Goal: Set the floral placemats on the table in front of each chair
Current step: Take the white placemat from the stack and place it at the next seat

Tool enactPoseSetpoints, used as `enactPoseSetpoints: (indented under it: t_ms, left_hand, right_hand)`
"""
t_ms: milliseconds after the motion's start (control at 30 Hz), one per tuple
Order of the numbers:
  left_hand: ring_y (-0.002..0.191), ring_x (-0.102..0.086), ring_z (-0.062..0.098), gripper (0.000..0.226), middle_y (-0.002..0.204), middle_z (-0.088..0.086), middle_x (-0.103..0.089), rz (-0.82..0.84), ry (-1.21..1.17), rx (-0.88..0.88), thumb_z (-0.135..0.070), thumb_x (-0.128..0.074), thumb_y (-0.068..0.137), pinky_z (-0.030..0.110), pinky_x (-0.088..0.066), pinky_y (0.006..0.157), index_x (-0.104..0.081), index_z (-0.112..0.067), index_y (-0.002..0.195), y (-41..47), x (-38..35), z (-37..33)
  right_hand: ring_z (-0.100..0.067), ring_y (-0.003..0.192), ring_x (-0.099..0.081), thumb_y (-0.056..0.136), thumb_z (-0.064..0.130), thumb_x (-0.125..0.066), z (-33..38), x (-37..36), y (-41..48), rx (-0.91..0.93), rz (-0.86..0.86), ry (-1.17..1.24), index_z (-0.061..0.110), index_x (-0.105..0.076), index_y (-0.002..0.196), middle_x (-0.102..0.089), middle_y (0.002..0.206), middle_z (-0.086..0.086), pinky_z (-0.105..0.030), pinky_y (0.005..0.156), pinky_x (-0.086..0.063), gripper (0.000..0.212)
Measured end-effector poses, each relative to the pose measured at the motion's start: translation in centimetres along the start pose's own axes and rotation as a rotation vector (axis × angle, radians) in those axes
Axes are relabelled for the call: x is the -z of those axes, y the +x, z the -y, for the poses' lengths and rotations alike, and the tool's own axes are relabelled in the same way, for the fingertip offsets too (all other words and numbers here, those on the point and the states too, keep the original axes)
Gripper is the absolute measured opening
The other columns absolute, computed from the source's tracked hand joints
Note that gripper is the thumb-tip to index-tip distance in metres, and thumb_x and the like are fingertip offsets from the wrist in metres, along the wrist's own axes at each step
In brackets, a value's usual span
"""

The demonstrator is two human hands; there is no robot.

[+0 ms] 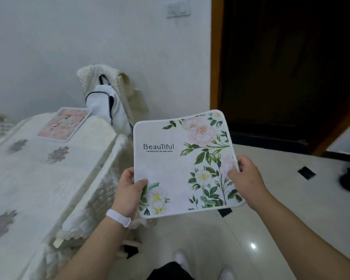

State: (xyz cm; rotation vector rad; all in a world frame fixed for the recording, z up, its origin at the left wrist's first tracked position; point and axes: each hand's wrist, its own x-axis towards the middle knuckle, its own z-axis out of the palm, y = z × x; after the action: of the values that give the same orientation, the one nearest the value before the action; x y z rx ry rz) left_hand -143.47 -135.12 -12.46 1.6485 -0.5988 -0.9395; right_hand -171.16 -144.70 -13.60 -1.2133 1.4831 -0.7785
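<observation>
- A white floral mat [182, 162] is held in the air with both hands, beside the table's right edge and above the pale tiled floor [271, 209].
- The left hand [129, 190] pinches the mat's lower left edge, thumb on top over a white flower; a white band [118, 217] sits on that wrist.
- The right hand [245, 176] grips the right edge, thumb on top among the green leaves.
- The mat faces up, print readable: "Beautiful" in dark letters, pink and white flowers along the right side and bottom.
- The table [38, 178] stands to the left, under a cream cloth with dark flower motifs.
- A pink mat [65, 124] lies flat near the table's far end.
- A chair [109, 91] stands just beyond that end by the wall, with a white bag [105, 106] hung on it.
- A dark doorway [291, 67] fills the upper right.
</observation>
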Motion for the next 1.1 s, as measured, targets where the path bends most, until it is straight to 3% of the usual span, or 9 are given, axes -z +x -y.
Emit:
enactPoseSetpoints:
  t_ms: [133,400,467,633,800,967,1100]
  left_hand:
    - [0.094,-0.066,0.040,0.024,0.106,0.018,-0.068,-0.136,-0.037,0.044,0.001,-0.061,0.084,0.057,-0.054,0.084,-0.056,-0.017,0.099,2.5,3.8,0.3]
    - [0.085,-0.067,0.037,0.028,0.103,0.021,-0.067,-0.225,-0.270,0.120,0.012,-0.052,0.088,0.050,-0.054,0.079,-0.053,-0.013,0.102,10.9,10.2,0.1]
    - [0.081,-0.067,0.035,0.026,0.100,0.021,-0.067,-0.245,-0.294,0.114,0.012,-0.051,0.088,0.046,-0.055,0.073,-0.052,-0.010,0.103,13.6,11.8,-0.7]
    - [0.085,-0.065,0.046,0.024,0.097,0.029,-0.067,-0.319,-0.313,0.121,0.011,-0.053,0.087,0.062,-0.051,0.082,-0.053,-0.011,0.096,19.6,16.7,-1.9]
    - [0.068,-0.069,0.030,0.024,0.090,0.020,-0.070,-0.416,-0.339,0.124,0.010,-0.052,0.088,0.040,-0.058,0.063,-0.052,-0.011,0.099,22.5,21.6,-2.4]
    - [0.071,-0.069,0.032,0.025,0.091,0.020,-0.070,-0.561,-0.375,0.165,0.009,-0.054,0.087,0.039,-0.057,0.067,-0.052,-0.013,0.099,22.9,25.1,-0.9]
    - [0.070,-0.070,0.030,0.026,0.090,0.017,-0.071,-0.680,-0.423,0.203,0.007,-0.055,0.087,0.038,-0.057,0.065,-0.053,-0.015,0.099,22.5,27.2,0.3]
  right_hand:
    - [-0.024,0.080,-0.070,0.088,0.006,-0.057,2.7,-5.1,3.2,0.039,0.122,-0.055,0.028,-0.055,0.091,-0.070,0.092,-0.002,-0.042,0.069,-0.059,0.022]
    - [-0.018,0.078,-0.071,0.089,0.005,-0.056,9.0,-15.2,9.8,0.105,0.236,-0.133,0.024,-0.058,0.105,-0.071,0.094,0.001,-0.030,0.057,-0.055,0.024]
    - [-0.020,0.078,-0.071,0.090,0.005,-0.057,10.9,-18.2,11.8,0.115,0.242,-0.160,0.025,-0.059,0.100,-0.071,0.092,-0.001,-0.036,0.061,-0.059,0.022]
    - [-0.023,0.081,-0.072,0.089,0.005,-0.059,15.7,-26.5,15.5,0.153,0.304,-0.186,0.028,-0.058,0.095,-0.072,0.092,-0.001,-0.046,0.071,-0.061,0.023]
    - [-0.022,0.081,-0.072,0.090,0.007,-0.060,18.5,-33.6,17.2,0.187,0.397,-0.236,0.027,-0.058,0.097,-0.071,0.093,-0.003,-0.045,0.070,-0.062,0.022]
    - [-0.022,0.074,-0.069,0.090,0.004,-0.058,20.2,-39.8,17.9,0.248,0.526,-0.315,0.022,-0.057,0.097,-0.070,0.089,-0.006,-0.033,0.058,-0.056,0.019]
    - [-0.022,0.076,-0.070,0.089,0.003,-0.057,20.3,-44.7,18.6,0.259,0.649,-0.370,0.019,-0.058,0.103,-0.071,0.090,-0.005,-0.035,0.061,-0.057,0.021]
